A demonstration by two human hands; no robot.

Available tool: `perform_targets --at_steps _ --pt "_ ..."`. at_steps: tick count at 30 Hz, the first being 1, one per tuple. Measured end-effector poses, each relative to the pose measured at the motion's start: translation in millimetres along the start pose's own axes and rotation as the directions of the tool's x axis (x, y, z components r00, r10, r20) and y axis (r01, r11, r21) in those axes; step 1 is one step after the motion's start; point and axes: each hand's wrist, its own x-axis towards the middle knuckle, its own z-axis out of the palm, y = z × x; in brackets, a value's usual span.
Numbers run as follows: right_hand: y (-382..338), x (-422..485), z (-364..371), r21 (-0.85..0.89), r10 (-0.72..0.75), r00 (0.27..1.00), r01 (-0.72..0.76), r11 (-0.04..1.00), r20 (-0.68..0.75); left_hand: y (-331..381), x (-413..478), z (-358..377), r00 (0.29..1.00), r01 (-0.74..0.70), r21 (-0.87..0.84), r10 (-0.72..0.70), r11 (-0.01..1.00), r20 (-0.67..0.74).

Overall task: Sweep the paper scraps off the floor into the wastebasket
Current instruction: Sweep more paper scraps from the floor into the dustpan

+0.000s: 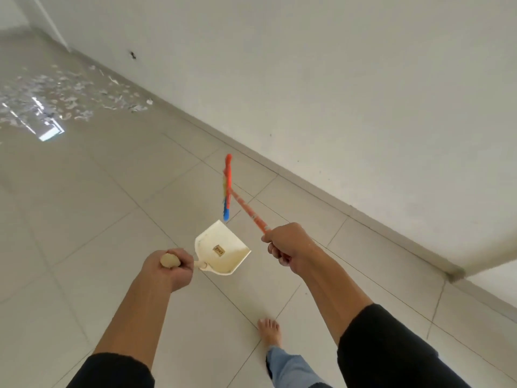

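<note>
A person's left hand (170,268) is curling its fingers around the handle of a cream dustpan (222,249), holding it above the tiled floor (84,219). The right hand (288,246) is gripping the orange handle of a broom (233,193). Paper scraps (56,93) are lying scattered at the floor's far left, near the wall (307,65). One bare foot (270,331) is standing on the floor.

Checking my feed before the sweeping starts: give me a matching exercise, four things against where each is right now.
Things:
1. dustpan
2. broom
3. paper scraps
4. bare foot

Places:
A. on the tiles below the right forearm
B. held in the left hand
C. scattered on the floor far ahead, near the wall
D. held in the right hand

Pairs: 1-B, 2-D, 3-C, 4-A
</note>
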Motion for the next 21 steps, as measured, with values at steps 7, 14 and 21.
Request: perform_targets --at_steps 7,14,21 --pt "-151.6 127.8 133.1 -0.117 0.033 0.989 -0.016 0.993 0.141 155.4 49.1 77.1 0.999 -0.037 -0.177 0.038 0.983 0.006" --pt "-282.8 234.2 287.9 -0.189 0.006 0.969 0.042 0.981 0.245 318.5 96.9 132.9 0.984 -0.180 -0.348 0.169 0.920 -0.060" --pt "-429.8 341.1 460.9 -0.219 0.036 0.948 0.036 0.975 0.317 514.8 153.1 240.4 0.953 -0.300 -0.280 0.271 0.912 -0.137"
